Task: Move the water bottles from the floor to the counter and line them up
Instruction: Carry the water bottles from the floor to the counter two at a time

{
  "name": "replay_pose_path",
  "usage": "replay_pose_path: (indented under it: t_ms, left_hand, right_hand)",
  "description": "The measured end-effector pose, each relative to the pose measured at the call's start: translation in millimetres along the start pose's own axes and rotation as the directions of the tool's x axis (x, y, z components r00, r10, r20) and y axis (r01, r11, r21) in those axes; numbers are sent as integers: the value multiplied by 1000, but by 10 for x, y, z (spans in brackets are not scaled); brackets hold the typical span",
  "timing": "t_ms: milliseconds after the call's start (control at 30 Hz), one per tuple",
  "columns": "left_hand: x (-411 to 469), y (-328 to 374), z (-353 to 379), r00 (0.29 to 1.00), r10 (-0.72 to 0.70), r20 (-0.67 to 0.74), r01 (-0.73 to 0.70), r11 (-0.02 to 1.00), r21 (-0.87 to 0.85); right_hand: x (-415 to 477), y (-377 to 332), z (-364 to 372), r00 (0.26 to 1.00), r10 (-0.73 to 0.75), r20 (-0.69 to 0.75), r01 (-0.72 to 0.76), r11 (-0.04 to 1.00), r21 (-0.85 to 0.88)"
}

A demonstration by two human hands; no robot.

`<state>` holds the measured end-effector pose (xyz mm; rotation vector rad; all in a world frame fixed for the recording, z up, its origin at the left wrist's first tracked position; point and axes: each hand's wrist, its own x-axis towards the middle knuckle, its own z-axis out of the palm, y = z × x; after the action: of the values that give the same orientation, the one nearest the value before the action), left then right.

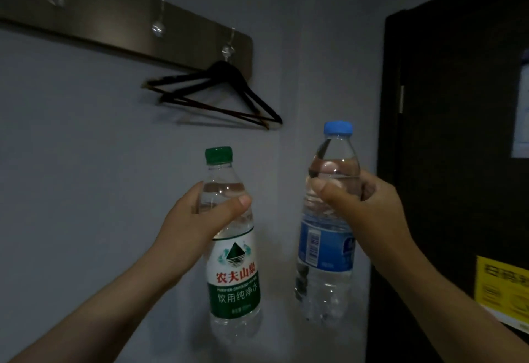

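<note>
My left hand (197, 219) grips a clear water bottle with a green cap and a white and green label (233, 271) around its upper body. My right hand (363, 211) grips a taller clear bottle with a blue cap and a blue label (326, 248) just below its shoulder. Both bottles stand upright, side by side and apart, in front of the grey wall. Their bases sit low in the view near a pale surface (280, 342); I cannot tell whether they touch it.
A dark rail with hooks (123, 19) runs along the wall at upper left, with black hangers (217, 96) on its last hook. A dark door (458, 133) with a yellow notice (501, 288) fills the right side.
</note>
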<state>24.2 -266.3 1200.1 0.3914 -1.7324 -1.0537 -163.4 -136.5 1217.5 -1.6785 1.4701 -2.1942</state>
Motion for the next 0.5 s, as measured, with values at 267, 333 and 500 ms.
replay_pose_path:
  t_ms: [267, 333, 500]
  left_hand:
    - [-312, 299, -782, 978, 51, -204, -16, 986, 168]
    - [-424, 390, -1009, 967, 65, -248, -15, 980, 199]
    - [-733, 604, -1557, 930, 92, -356, 22, 953, 303]
  right_hand:
    - [54, -35, 854, 982, -24, 185, -23, 969, 244]
    - [34, -62, 1130, 973, -37, 228, -34, 953, 300]
    - [-68, -195, 1812, 943, -100, 317, -31, 923, 383]
